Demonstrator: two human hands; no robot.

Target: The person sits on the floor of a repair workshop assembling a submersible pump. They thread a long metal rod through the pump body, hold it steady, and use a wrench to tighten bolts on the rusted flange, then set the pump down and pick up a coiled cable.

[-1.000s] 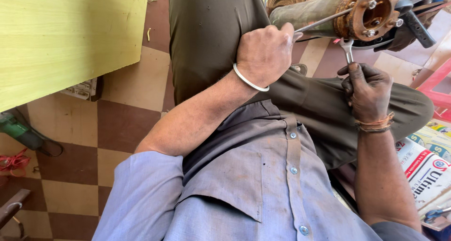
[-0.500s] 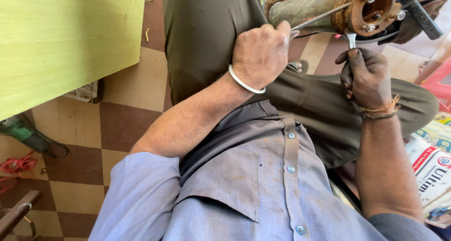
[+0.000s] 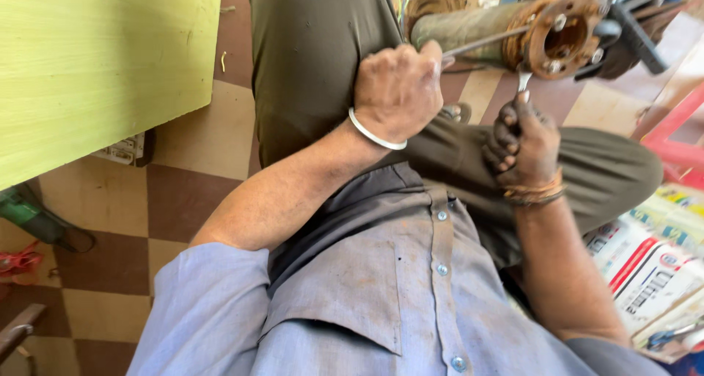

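A rusty round flange (image 3: 561, 35) with bolts caps a grey-green cylinder (image 3: 462, 27) lying across my lap. My left hand (image 3: 397, 90), wearing a white bangle, is shut on a thin metal rod (image 3: 484, 42) that reaches to the flange's face. My right hand (image 3: 524, 141), with a thread band at the wrist, grips a spanner (image 3: 523, 79) whose jaw sits at a bolt on the flange's lower edge. My olive trousers (image 3: 315, 53) and grey shirt fill the middle of the view.
A yellow-green board (image 3: 95, 60) stands at the upper left over a brown and cream checked floor (image 3: 183, 192). A green tool (image 3: 26, 214) lies at the left edge. Printed sacks (image 3: 649, 266) sit at the right, beside a red plastic frame (image 3: 678, 137).
Both hands stay on the rod and the spanner at the flange. The view has shifted slightly, and the right hand sits a little lower under the flange.
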